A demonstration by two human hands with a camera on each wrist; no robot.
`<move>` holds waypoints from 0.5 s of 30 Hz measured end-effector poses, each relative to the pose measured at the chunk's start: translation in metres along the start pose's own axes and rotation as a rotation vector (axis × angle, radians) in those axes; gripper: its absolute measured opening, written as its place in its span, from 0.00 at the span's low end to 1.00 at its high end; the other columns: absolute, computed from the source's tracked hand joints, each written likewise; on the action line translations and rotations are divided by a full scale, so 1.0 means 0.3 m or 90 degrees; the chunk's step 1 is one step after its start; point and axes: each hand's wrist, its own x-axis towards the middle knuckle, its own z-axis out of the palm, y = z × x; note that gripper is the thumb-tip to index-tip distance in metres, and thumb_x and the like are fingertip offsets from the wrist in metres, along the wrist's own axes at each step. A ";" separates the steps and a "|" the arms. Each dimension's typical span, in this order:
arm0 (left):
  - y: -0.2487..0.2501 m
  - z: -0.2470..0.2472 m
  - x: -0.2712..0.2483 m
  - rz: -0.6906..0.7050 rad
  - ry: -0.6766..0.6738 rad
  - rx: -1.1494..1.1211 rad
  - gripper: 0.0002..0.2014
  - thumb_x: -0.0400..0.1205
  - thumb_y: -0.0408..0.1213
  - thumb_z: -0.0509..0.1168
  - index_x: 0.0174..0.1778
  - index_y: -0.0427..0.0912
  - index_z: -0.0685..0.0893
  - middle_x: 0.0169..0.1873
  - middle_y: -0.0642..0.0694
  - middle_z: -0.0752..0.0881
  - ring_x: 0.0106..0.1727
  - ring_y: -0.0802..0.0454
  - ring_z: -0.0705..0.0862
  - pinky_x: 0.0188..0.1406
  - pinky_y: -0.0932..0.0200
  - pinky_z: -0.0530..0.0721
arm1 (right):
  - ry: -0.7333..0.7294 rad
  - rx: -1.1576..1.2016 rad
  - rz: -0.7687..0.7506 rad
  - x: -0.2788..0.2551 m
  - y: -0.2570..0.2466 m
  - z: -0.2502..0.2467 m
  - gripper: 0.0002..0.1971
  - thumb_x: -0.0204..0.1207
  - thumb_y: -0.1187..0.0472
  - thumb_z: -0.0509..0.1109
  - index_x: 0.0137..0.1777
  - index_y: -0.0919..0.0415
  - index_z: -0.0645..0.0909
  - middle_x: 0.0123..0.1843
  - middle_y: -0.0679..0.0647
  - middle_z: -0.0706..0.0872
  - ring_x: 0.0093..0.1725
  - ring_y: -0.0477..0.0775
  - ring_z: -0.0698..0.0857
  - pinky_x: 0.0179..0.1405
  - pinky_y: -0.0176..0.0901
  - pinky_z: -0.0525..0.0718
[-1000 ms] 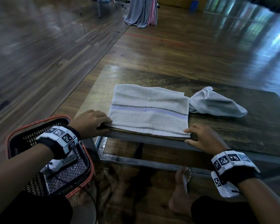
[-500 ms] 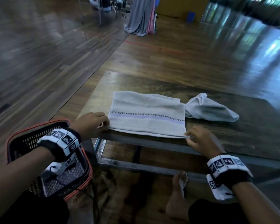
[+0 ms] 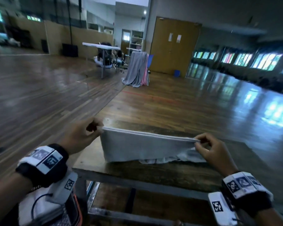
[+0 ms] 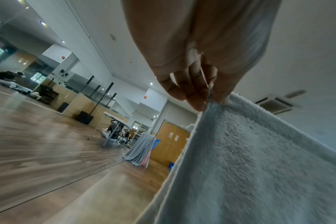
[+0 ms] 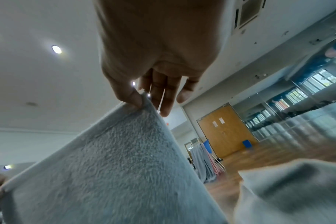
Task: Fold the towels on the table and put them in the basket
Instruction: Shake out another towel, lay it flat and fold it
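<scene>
A grey towel [image 3: 142, 148] hangs as a taut doubled sheet above the wooden table [image 3: 153, 172], its lower edge still on the tabletop. My left hand [image 3: 82, 136] pinches its upper left corner, and the left wrist view shows the thumb and fingers [image 4: 194, 91] closed on the hem of the towel [image 4: 259, 166]. My right hand [image 3: 211, 149] pinches the upper right corner; the right wrist view shows the thumb [image 5: 130, 95] pressing the towel [image 5: 115, 166] edge. A second crumpled towel [image 3: 191, 155] lies behind, mostly hidden. The orange-rimmed basket [image 3: 75, 209] sits at lower left under my left wrist.
The table's front edge and metal frame [image 3: 137, 181] are close to my body. Wooden floor surrounds the table. Far off stand a draped rack [image 3: 136, 69], a white table with seated people [image 3: 104, 54] and a wooden double door [image 3: 173, 46].
Both hands have lifted the near edge of the towel up off the table, so it now hangs upright between them. The head view has tilted upward toward the room.
</scene>
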 end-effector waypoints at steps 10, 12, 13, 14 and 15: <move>0.102 -0.116 0.226 0.055 0.040 0.128 0.05 0.78 0.30 0.67 0.47 0.34 0.85 0.37 0.41 0.88 0.36 0.44 0.84 0.35 0.67 0.77 | 0.042 0.007 -0.047 0.196 -0.078 -0.144 0.10 0.76 0.62 0.69 0.42 0.42 0.81 0.40 0.44 0.87 0.38 0.43 0.84 0.35 0.26 0.80; 0.069 -0.089 0.238 0.066 0.032 0.170 0.04 0.78 0.28 0.66 0.46 0.33 0.85 0.37 0.39 0.88 0.35 0.42 0.84 0.35 0.57 0.79 | 0.026 -0.005 -0.035 0.219 -0.056 -0.112 0.12 0.75 0.63 0.70 0.41 0.41 0.80 0.40 0.44 0.87 0.38 0.44 0.85 0.35 0.25 0.80; 0.050 -0.072 0.239 0.069 0.035 0.196 0.04 0.79 0.29 0.66 0.46 0.34 0.85 0.37 0.39 0.88 0.36 0.41 0.85 0.36 0.55 0.80 | 0.021 -0.009 -0.031 0.232 -0.043 -0.093 0.13 0.75 0.63 0.70 0.40 0.40 0.80 0.40 0.43 0.87 0.38 0.43 0.85 0.34 0.24 0.79; 0.030 -0.052 0.239 0.070 0.043 0.224 0.04 0.79 0.30 0.66 0.46 0.35 0.85 0.38 0.39 0.89 0.37 0.41 0.86 0.37 0.55 0.80 | 0.021 -0.016 -0.026 0.246 -0.031 -0.076 0.13 0.75 0.63 0.71 0.40 0.40 0.80 0.39 0.41 0.87 0.38 0.40 0.84 0.33 0.24 0.79; 0.011 -0.033 0.239 0.073 0.055 0.252 0.05 0.80 0.32 0.65 0.47 0.37 0.85 0.39 0.40 0.89 0.37 0.41 0.86 0.37 0.57 0.80 | 0.025 -0.023 -0.022 0.261 -0.019 -0.057 0.12 0.74 0.62 0.70 0.39 0.40 0.80 0.39 0.39 0.86 0.38 0.38 0.84 0.32 0.24 0.78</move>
